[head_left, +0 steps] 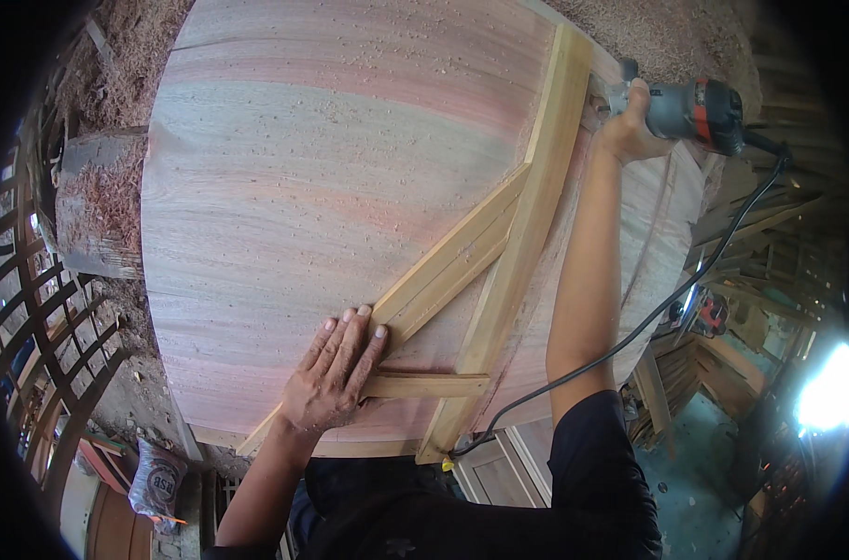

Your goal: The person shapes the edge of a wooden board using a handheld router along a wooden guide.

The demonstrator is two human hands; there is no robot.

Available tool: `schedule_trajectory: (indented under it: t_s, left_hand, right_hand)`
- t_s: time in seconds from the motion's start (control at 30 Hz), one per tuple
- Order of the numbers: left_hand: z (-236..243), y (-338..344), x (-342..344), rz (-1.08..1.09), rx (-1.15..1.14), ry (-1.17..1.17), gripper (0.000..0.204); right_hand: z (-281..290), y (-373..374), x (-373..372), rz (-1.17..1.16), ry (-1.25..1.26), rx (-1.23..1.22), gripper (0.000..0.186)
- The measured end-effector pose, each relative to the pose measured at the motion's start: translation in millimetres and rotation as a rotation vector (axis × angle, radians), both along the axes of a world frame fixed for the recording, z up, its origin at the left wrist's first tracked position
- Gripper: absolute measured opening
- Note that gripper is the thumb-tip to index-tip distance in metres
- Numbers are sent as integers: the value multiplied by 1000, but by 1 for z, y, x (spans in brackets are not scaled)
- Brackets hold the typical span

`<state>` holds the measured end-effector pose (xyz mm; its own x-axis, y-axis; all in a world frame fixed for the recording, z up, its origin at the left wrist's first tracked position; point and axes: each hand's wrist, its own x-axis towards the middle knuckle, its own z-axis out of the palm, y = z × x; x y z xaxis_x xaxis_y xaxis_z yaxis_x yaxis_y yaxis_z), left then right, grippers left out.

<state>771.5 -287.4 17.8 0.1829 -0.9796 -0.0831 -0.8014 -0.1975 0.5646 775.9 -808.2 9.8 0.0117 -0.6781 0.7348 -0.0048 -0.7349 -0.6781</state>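
A wooden guide [546, 177], made of a long straight bar with a slanted brace and a short crosspiece, lies on a broad wooden panel [322, 177]. My left hand [331, 381] rests on the guide's near left corner, palm down with the fingers stretched out. Toward the far right, my right hand [632, 133] is wrapped round a handheld router [676, 110] with a grey and black body and an orange band. The router sits on the panel beside the right edge of the long bar. Its bit is hidden from view.
A black power cord [644, 331] loops from the router past my right forearm to the panel's near edge. Wood shavings [126, 56] surround the panel. A dark slatted frame [42, 308] and a filled plastic bag [156, 481] are at left; wood scraps [723, 369] lie at right.
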Motion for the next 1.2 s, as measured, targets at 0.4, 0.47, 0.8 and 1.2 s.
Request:
schedule_trajectory:
  t_s: [0.4,0.47,0.8,1.2]
  left_hand:
    - [3,-1,-2,86,11,52,97]
    - [3,-1,-2,85,3,48,95]
    - [3,-1,-1,73,28,32,82]
    - [-4,-1,-3,85,-22,-11,87]
  right_hand:
    - [-1,-9,11,14,-21,35,54]
    - [-1,-12,13,8,-25,28,54]
    - [3,-14,26,12,-51,19,51]
    - [-2,-31,49,25,-39,15,58]
